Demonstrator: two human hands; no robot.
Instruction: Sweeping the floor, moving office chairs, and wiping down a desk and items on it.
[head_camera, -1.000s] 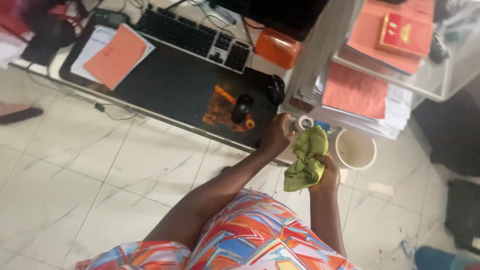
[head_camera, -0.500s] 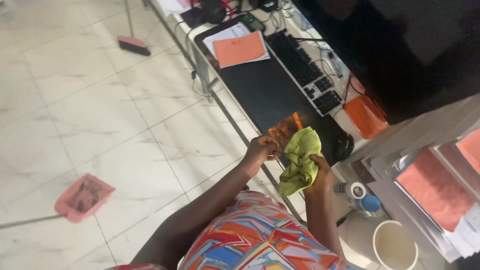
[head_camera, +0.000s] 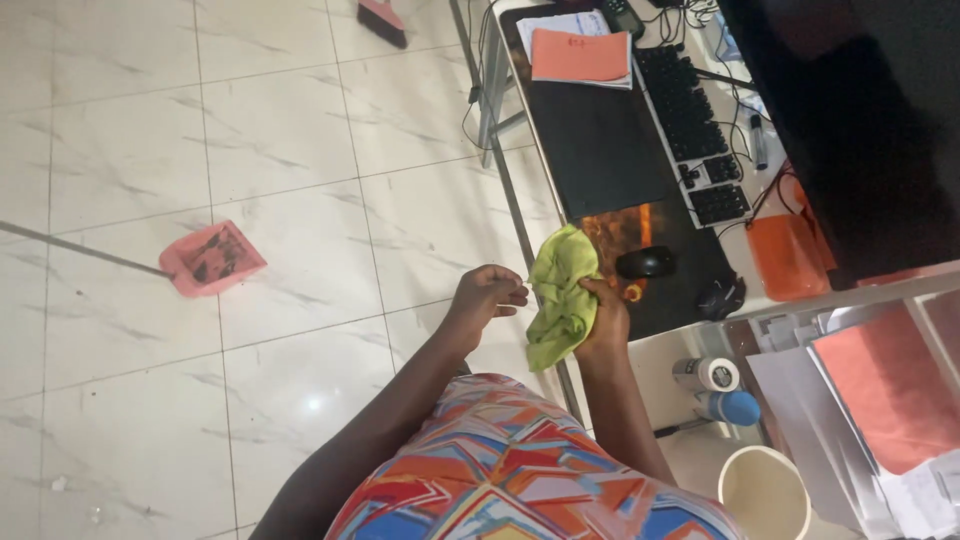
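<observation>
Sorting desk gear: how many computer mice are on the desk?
2: a black mouse on the desk mat, just beyond the green cloth, and another dark mouse beside it.

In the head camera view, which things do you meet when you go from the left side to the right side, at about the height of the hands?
Pink dustpan → left hand → green cloth → right hand → black mouse → orange case.

I'm in an office, desk (head_camera: 560, 150) beside me with black keyboard (head_camera: 690, 110) and mouse (head_camera: 646, 263), dark monitor (head_camera: 850, 130) up right, orange folder (head_camera: 580, 55) on papers, paper trays (head_camera: 860, 400), pale tiled floor (head_camera: 250, 150), pink dustpan (head_camera: 212, 258).
</observation>
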